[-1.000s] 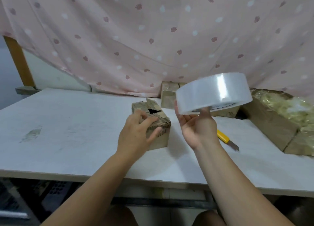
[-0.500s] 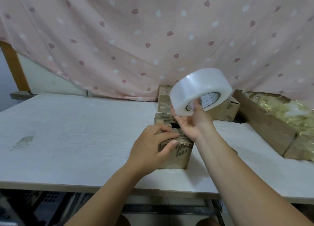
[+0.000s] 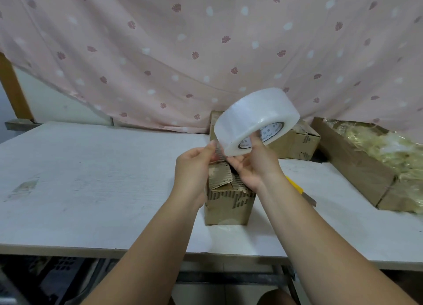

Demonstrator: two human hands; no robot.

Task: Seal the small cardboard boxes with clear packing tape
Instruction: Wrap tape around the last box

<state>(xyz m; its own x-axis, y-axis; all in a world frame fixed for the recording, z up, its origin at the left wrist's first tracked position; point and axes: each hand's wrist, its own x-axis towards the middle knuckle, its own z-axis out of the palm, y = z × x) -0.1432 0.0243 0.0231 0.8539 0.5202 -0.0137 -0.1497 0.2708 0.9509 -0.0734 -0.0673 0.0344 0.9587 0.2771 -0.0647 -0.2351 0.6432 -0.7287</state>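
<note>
One table (image 3: 91,190): white top, with the small box standing near its front edge.
Small box (image 3: 229,204): upright brown corrugated card with dark print on its sides. Its top flaps are shut but unsealed, and no tape shows on it. Since the left hand let go of the top, the left flap has sprung up a little.
Tape roll (image 3: 249,116): wide and milky-clear with a printed core. It is held tilted above the box's far edge, lower and closer to the box than a second ago.
Right hand (image 3: 254,165): above the box's right side, thumb hooked into the core and fingers curled under the roll in a firm hold.
Left hand (image 3: 194,167): it has left the box top and come up to the roll, and is now above the box's left side, fingertips pinching the tape end.
Knife (image 3: 295,185): yellow, just right of the box, partly hidden by the right forearm.
Tape end (image 3: 218,152): a short clear strip stretched between the pinch and the roll, above the box.
Meaning: sealing seems only just begun. A length must probably be drawn out first, and the loose flap pressed flat.
</note>
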